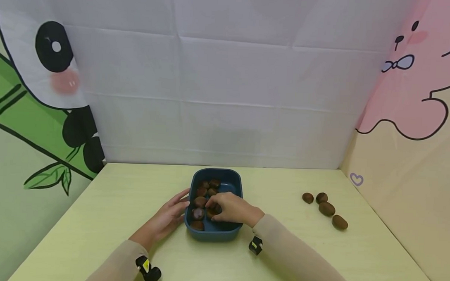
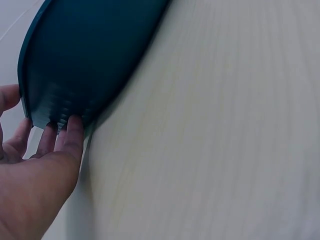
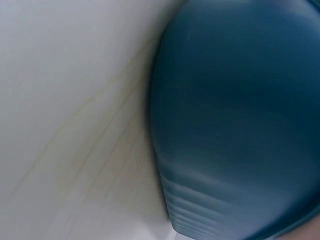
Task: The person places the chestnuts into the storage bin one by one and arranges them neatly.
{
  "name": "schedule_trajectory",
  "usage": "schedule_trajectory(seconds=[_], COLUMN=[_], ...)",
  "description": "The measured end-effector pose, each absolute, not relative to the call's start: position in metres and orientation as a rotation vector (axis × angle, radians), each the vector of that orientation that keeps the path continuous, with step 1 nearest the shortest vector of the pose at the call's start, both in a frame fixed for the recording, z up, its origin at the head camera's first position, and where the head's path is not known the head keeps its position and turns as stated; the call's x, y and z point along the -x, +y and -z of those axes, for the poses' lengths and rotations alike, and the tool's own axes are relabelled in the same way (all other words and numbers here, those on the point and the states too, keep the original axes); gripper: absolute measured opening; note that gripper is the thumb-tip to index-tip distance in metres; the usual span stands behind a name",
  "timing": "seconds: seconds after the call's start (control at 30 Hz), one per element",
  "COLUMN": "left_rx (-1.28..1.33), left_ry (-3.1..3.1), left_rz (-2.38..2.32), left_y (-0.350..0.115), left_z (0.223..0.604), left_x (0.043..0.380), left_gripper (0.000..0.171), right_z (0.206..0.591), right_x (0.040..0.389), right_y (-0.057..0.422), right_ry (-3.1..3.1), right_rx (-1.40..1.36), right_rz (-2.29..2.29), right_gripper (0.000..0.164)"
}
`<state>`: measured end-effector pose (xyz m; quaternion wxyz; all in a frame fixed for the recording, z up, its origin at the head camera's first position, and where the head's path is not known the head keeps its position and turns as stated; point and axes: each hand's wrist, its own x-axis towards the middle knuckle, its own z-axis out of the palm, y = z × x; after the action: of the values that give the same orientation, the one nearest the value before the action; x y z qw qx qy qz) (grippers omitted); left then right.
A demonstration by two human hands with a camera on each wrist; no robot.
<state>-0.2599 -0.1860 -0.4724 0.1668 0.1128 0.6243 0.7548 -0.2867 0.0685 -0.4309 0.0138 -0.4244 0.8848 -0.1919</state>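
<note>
Indoors at a pale wood-grained table [image 1: 275,187], a person in beige sleeves [image 1: 295,250] works over a blue bin [image 1: 213,237] with brown chestnuts [image 1: 200,202] gathered mainly along its left side. The right hand [image 1: 233,207] reaches over the bin's right rim, thumb and fingers curled in close around a single chestnut [image 1: 209,213] among the others inside. The left hand [image 1: 166,219] steadies the bin from outside, its fingers loosely extended and spread, fingertips touching the ribbed outer wall, as the left wrist view shows. Four stray chestnuts [image 1: 327,209] lie near one another on the tabletop, well apart from the bin to its right. Small black devices [image 1: 256,245] sit at both wrists. Behind the table rises a creased white sheet [image 1: 231,74], flanked by a painted green plant [image 1: 46,176] at left and a pink cartoon animal [image 1: 416,89] wearing a bow tie at right.
</note>
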Motion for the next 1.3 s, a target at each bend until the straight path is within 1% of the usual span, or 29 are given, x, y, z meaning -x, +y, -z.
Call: schedule_trajectory(seconds=[0.17, 0.33, 0.6, 0.73, 0.93, 1.3], left_rx=[-0.349, -0.324, -0.297, -0.308, -0.304, -0.285], left_ry=[1.761, 1.751, 1.751, 1.761, 1.785, 1.753], left_rz=[-2.148, -2.164, -2.186, -2.177, -2.160, -2.180], left_y=[-0.187, -0.188, -0.187, -0.187, -0.187, -0.187], left_z=[0.472, 0.474, 0.475, 0.475, 0.474, 0.474], left_x=[0.260, 0.260, 0.259, 0.259, 0.258, 0.258], left_gripper=[0.065, 0.064, 0.062, 0.062, 0.062, 0.062], right_z=[0.428, 0.418, 0.397, 0.389, 0.390, 0.404], right_x=[0.287, 0.285, 0.285, 0.284, 0.290, 0.298], right_y=[0.071, 0.078, 0.108, 0.131, 0.175, 0.260], right_ry=[2.732, 2.718, 2.769, 2.799, 2.919, 3.028], right_rx=[1.359, 1.331, 1.269, 1.206, 1.064, 0.668], right_rz=[0.615, 0.683, 0.758, 0.833, 0.865, 0.934], right_gripper=[0.037, 0.035, 0.034, 0.033, 0.033, 0.031])
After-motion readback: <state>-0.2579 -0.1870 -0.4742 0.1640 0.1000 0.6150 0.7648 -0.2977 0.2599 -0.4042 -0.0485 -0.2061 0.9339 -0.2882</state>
